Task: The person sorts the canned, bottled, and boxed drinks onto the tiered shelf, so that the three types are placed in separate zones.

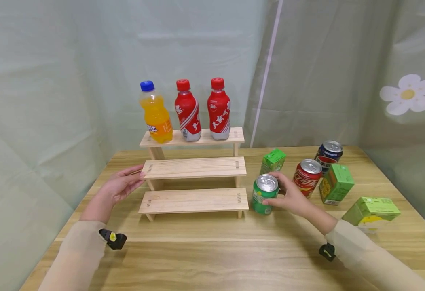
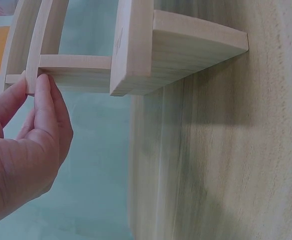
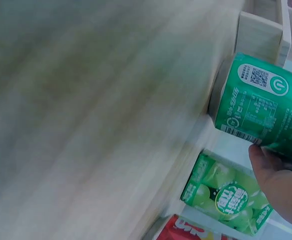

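A three-step wooden display rack point(image 1: 194, 202) stands on the table. At its left side, my left hand point(image 1: 126, 184) pinches the end of the middle board point(image 2: 34, 60) between thumb and fingertips. My right hand point(image 1: 288, 196) grips a green soda can point(image 1: 260, 200) just right of the lowest step, thumb on the near side and fingers behind. The can is upright, and its printed side with a code faces the right wrist view. On the top step are an orange soda bottle point(image 1: 155, 117) with a blue cap and two red bottles, one in the middle point(image 1: 188, 111) and one at right point(image 1: 218, 109).
Behind the green can stands a green juice box point(image 1: 273, 159). Farther right are a red can point(image 1: 308, 178), a dark blue can point(image 1: 328, 155), a second green carton point(image 1: 337, 184) and a third carton point(image 1: 372, 212) lying near the table's right side. A curtain hangs behind the table.
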